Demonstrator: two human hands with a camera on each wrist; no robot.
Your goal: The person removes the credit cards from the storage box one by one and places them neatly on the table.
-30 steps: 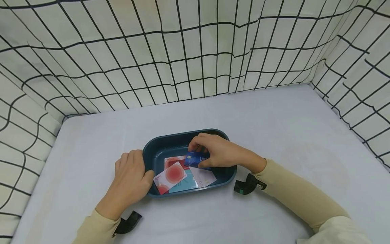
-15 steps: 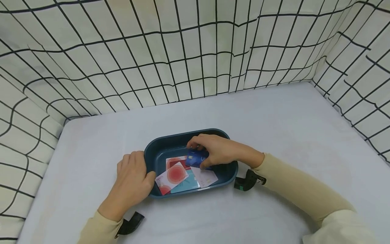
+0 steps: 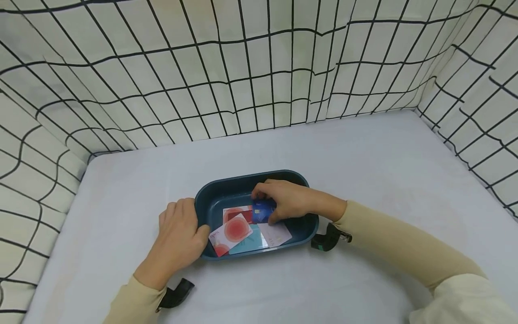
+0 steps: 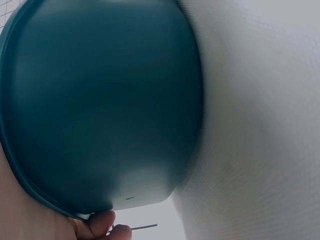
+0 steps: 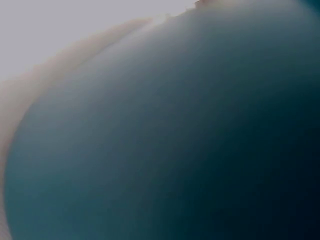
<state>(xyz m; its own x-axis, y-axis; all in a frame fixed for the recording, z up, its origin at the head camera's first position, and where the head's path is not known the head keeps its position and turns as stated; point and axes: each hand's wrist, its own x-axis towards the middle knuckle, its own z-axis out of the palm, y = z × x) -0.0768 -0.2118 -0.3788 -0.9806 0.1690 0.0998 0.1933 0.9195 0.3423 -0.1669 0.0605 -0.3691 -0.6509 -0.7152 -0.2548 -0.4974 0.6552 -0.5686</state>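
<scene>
A dark teal oval tray stands on the white cloth, with several bank cards inside. My left hand grips its left end; the left wrist view shows fingertips at the rim of the tray. Over the tray's right half, my right hand pinches a blue card, partly hidden by the thumb. Below that card lie a white-and-red card, a teal card, a pale card and a red card, overlapping. The right wrist view holds mostly the blurred tray wall.
White cloth covers the flat surface around the tray. A black wire grid borders it at the back and on both sides. Black wrist-worn devices sit below the left wrist and the right wrist.
The blue card has turned slightly in my right hand, and its lettering is now covered. My left hand keeps its hold on the tray. The whole view has shifted a little.
</scene>
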